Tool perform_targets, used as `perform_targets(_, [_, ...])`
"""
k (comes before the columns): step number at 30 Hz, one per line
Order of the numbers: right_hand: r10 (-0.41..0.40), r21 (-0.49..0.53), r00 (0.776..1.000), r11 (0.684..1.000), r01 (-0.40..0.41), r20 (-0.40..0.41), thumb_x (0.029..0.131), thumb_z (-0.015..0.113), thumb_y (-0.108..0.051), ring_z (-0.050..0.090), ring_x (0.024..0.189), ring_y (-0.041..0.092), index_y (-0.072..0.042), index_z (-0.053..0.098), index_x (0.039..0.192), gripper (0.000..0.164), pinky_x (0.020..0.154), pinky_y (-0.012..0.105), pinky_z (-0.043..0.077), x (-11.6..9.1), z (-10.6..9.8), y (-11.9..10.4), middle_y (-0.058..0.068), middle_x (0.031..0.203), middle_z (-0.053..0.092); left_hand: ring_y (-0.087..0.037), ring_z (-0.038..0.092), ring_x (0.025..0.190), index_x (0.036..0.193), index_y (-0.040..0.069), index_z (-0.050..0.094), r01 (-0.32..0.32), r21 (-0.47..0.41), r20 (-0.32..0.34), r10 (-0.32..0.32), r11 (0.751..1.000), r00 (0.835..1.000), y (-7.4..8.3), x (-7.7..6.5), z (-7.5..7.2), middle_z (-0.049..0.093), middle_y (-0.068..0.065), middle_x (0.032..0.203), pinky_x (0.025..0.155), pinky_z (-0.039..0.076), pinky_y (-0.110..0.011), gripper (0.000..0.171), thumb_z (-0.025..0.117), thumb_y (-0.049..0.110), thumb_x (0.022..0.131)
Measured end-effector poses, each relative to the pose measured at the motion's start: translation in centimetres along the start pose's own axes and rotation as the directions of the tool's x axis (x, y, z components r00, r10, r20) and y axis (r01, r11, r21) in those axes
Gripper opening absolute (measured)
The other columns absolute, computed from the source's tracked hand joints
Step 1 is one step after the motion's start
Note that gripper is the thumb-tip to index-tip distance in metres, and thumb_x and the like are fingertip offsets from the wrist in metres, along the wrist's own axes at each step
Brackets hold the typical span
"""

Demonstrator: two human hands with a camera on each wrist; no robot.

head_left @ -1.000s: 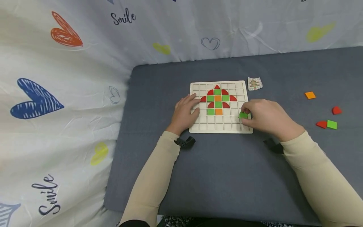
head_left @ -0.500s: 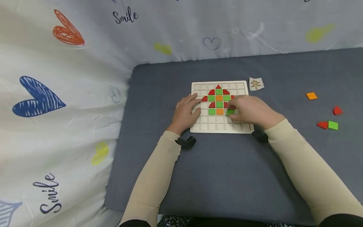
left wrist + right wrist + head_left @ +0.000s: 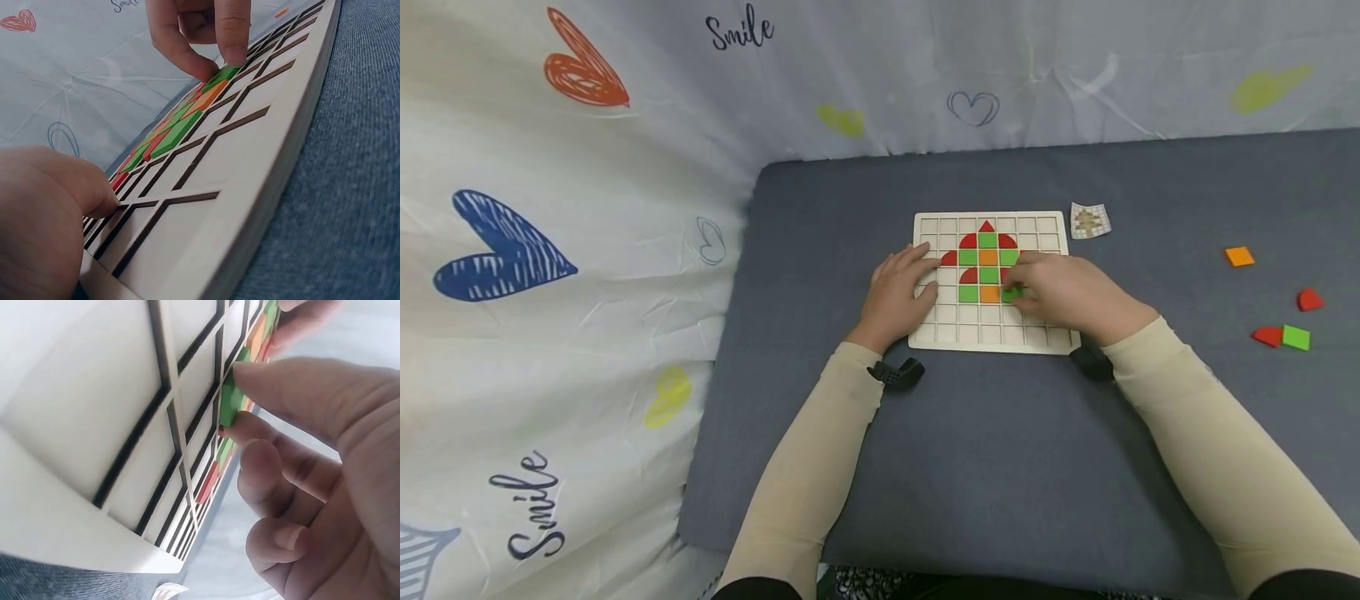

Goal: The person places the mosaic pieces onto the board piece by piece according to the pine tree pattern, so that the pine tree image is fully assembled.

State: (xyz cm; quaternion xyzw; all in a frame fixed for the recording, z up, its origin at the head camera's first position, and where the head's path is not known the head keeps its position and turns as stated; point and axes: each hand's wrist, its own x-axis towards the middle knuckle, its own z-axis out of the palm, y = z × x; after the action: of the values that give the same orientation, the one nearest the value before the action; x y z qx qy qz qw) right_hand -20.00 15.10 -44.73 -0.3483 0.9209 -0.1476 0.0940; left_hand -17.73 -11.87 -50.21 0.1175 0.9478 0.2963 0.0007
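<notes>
A white gridded board [image 3: 955, 336] lies on the table with red, green and orange tiles set in its cells. My left hand [image 3: 897, 298] rests on the board's left side, its fingers extended. Over the lower right of the pattern, my right hand [image 3: 1067, 296] pinches a green square tile [image 3: 231, 403] between thumb and index finger. That tile sits at the cell just right of an orange square [image 3: 990, 294]. In the left wrist view, the right fingertips touch the green tile [image 3: 220, 76]. The right hand covers some red pieces and part of the grid.
A small curled pattern card [image 3: 1089, 221] lies by the board's upper right corner. Farther right are an orange square [image 3: 1239, 257], a red piece [image 3: 1311, 299], and another red piece [image 3: 1267, 336] touching a green square [image 3: 1296, 337]. A printed curtain [image 3: 895, 83] hangs behind the table.
My right hand has carried the green tile leftward from the board's right edge to the cell beside the orange square. The left hand has stayed on the board; the head view has shifted slightly.
</notes>
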Motion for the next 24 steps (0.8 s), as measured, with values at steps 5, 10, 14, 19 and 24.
perform_targets(5, [-0.023,-0.006,1.000,1.000,0.023,-0.010,0.092,0.077,-0.004,0.069,0.098,0.025,-0.009,0.080,0.109,0.018,0.084,0.049,0.060,-0.3,0.3,0.1,0.006,0.108,0.071,-0.018,0.028,0.159,0.148,0.020,0.063,0.003,0.001,0.013,-0.003,1.000,1.000,0.1,0.0,0.1,0.043,0.001,0.166,0.132,0.014,-0.036,0.043,0.054,0.029,0.107])
perform_targets(10, [-0.030,-0.008,0.999,1.000,0.029,-0.022,0.091,0.079,-0.005,0.070,0.096,0.024,-0.009,0.081,0.107,0.017,0.083,0.048,0.061,-0.5,0.5,0.1,0.005,0.106,0.072,-0.019,0.028,0.159,0.147,0.020,0.064,0.005,-0.007,0.009,-0.005,1.000,1.000,0.2,0.0,0.0,0.042,0.001,0.167,0.132,0.014,-0.036,0.042,0.054,0.028,0.107])
perform_targets(14, [-0.023,-0.011,0.999,1.000,0.023,-0.026,0.091,0.078,-0.005,0.070,0.100,0.026,-0.008,0.081,0.108,0.017,0.086,0.049,0.061,-0.6,0.6,0.1,0.007,0.109,0.073,-0.019,0.028,0.159,0.147,0.020,0.064,0.003,-0.010,0.007,-0.003,1.000,1.000,0.2,-0.1,-0.1,0.042,0.001,0.167,0.132,0.013,-0.035,0.042,0.055,0.028,0.107])
perform_targets(19, [-0.013,0.005,0.999,1.000,0.013,-0.043,0.091,0.077,-0.003,0.069,0.099,0.026,-0.008,0.081,0.108,0.018,0.084,0.049,0.061,-1.1,0.6,0.0,0.008,0.109,0.072,-0.019,0.028,0.159,0.147,0.020,0.063,0.005,-0.009,0.010,-0.004,1.000,1.000,0.1,-0.1,-0.1,0.042,0.001,0.167,0.131,0.013,-0.034,0.042,0.055,0.029,0.107])
perform_targets(24, [0.026,0.019,0.998,1.000,-0.025,-0.051,0.092,0.078,-0.007,0.067,0.090,0.024,-0.009,0.082,0.108,0.017,0.079,0.048,0.060,-1.7,0.5,-0.2,0.009,0.106,0.069,-0.018,0.028,0.159,0.147,0.020,0.064,0.003,-0.008,0.009,-0.003,1.000,1.000,0.1,-0.1,-0.1,0.042,0.001,0.167,0.131,0.014,-0.035,0.042,0.055,0.028,0.107])
